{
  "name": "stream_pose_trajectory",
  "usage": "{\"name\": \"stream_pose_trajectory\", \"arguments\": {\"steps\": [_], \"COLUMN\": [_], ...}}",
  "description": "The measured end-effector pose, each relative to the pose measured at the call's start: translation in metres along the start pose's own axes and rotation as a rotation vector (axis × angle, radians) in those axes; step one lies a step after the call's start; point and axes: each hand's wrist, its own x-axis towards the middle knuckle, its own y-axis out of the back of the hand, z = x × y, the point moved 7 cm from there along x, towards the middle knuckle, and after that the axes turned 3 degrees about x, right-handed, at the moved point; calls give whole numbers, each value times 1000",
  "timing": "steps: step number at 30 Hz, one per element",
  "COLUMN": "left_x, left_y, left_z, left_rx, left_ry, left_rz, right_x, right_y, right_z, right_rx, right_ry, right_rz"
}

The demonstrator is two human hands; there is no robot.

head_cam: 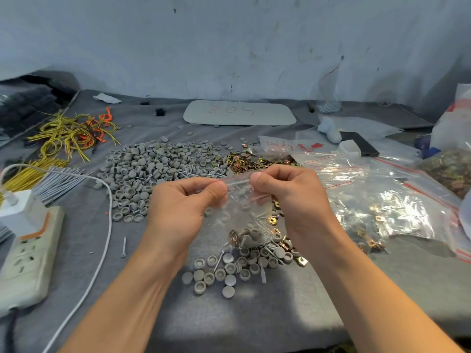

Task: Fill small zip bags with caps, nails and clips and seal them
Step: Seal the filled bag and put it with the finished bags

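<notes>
A small clear zip bag (244, 212) with a red seal strip hangs between both hands above the grey cloth. Grey caps, nails and brass clips lie in its bottom. My left hand (183, 202) pinches the bag's top left edge between thumb and fingers. My right hand (288, 192) pinches the top right edge. Under the bag sits a small heap of grey caps (229, 268) mixed with nails and clips. A large pile of grey caps (153, 171) spreads behind the hands, and brass clips (244, 161) lie to its right.
Clear zip bags (382, 200), some holding clips, cover the right side. A power strip (28, 258) with a white charger and cable sits at the left. Yellow and orange wires (74, 133) lie at the back left, a white board (239, 113) by the wall.
</notes>
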Motion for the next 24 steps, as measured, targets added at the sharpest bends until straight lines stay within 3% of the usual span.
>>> {"name": "stream_pose_trajectory", "arguments": {"steps": [10,13,16,18,21,24], "left_x": [3,1,0,-1,0,-7], "left_y": [5,3,7,8,8,-5], "left_z": [-2,2,3,2,-4,-18], "left_rx": [26,-13,-45,-86,-89,71], "left_ry": [9,-22,-22,-5,71,224], "left_rz": [33,-10,-9,-3,-30,-286], "right_x": [2,2,-9,-14,-7,3], "right_y": [8,9,-3,-11,-7,13], "right_z": [2,2,23,36,35,30], "right_rx": [-13,-70,-516,-729,-531,-179], "right_ry": [-45,-65,-126,-123,-141,-196], "right_rz": [27,-99,-388,-449,-314,-117]}}
